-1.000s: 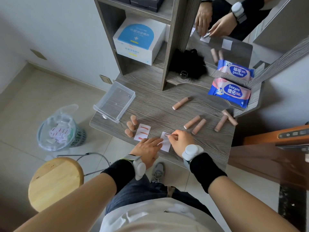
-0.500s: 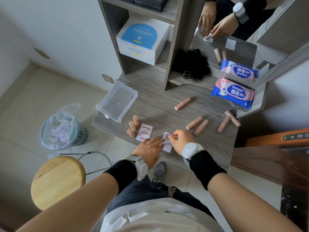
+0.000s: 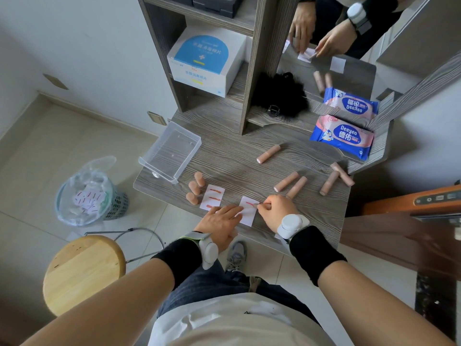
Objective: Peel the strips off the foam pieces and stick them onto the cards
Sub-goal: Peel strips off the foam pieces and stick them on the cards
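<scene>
Two white cards lie near the desk's front edge. The left card (image 3: 212, 197) carries three red strips. On the right card (image 3: 247, 214) my left hand (image 3: 222, 220) presses flat, fingers spread over its left side. My right hand (image 3: 275, 209) pinches the right end of a red strip (image 3: 250, 203) lying across that card's top. Three short foam pieces (image 3: 195, 187) lie left of the cards. Several longer pink foam cylinders (image 3: 287, 181) lie scattered behind my right hand.
A clear plastic tray (image 3: 170, 152) overhangs the desk's left edge. Two wipe packs (image 3: 343, 137) sit back right by a mirror. A bin (image 3: 88, 194) with discarded cards and a wooden stool (image 3: 83, 272) stand on the floor left.
My hands stay on the right card; the right thumb and finger have pressed the red strip down along its top edge. The view has drifted slightly.
</scene>
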